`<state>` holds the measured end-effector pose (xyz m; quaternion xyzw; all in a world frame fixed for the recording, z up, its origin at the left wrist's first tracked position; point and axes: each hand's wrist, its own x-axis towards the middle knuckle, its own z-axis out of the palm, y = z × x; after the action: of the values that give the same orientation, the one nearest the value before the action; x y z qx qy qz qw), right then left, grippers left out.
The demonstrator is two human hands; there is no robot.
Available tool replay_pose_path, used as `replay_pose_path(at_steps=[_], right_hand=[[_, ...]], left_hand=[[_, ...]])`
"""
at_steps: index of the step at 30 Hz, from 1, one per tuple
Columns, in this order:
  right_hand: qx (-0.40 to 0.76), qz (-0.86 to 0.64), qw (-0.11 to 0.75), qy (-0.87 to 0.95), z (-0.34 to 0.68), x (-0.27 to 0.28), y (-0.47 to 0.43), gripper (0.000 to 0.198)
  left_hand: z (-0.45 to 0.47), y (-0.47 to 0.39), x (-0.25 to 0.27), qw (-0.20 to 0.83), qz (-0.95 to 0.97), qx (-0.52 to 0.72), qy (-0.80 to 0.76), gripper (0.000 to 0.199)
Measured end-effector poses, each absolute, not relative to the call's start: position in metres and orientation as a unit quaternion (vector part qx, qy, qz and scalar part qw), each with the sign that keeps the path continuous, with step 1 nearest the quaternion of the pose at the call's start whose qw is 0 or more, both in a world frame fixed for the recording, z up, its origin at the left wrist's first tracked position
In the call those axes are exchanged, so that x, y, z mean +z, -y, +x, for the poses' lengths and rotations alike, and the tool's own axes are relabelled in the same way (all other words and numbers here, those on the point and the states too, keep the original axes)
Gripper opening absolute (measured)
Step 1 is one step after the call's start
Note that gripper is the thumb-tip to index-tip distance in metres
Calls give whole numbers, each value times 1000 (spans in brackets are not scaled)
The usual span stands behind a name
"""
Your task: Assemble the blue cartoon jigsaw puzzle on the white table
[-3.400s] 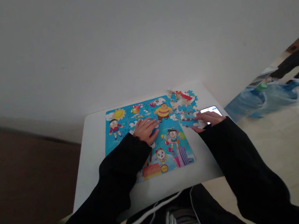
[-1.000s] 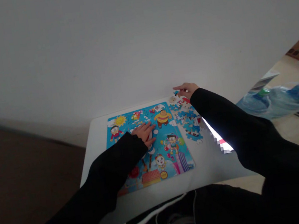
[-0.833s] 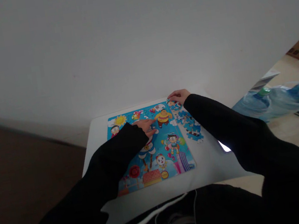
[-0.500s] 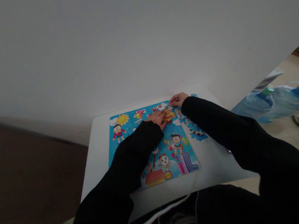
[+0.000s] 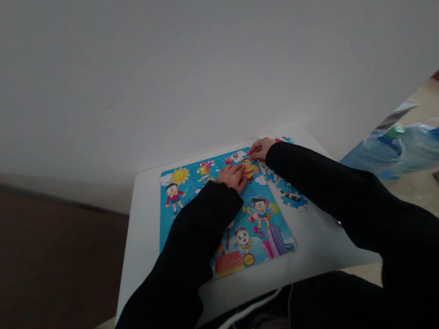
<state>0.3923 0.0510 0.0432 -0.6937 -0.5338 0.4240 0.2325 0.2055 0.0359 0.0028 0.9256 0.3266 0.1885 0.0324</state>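
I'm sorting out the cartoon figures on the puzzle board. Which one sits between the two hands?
The yellow-striped cartoon figure near the blue puzzle board's far edge: left hand beside it, right hand just beyond. The other figures lie farther off.

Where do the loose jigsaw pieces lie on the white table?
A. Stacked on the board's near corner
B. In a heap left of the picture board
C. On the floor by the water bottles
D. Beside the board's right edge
D: the loose pieces lie on the white table just past the right edge of the picture board, partly hidden under the sleeve of the right hand.
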Motion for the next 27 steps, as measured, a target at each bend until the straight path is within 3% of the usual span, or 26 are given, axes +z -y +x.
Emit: replay_pose_path(at_steps=[10,19,27], right_hand=[[271,-674,108,679,395,52,-53,25],[207,-639,25,740,392,61,-66,13],[103,-692,65,712,462,104,-68,19]], left_hand=[[210,-30,13,38,933,111,-340,40],[209,-29,14,55,930,127,-341,38],[207,-28,12,54,930,140,-336,41]])
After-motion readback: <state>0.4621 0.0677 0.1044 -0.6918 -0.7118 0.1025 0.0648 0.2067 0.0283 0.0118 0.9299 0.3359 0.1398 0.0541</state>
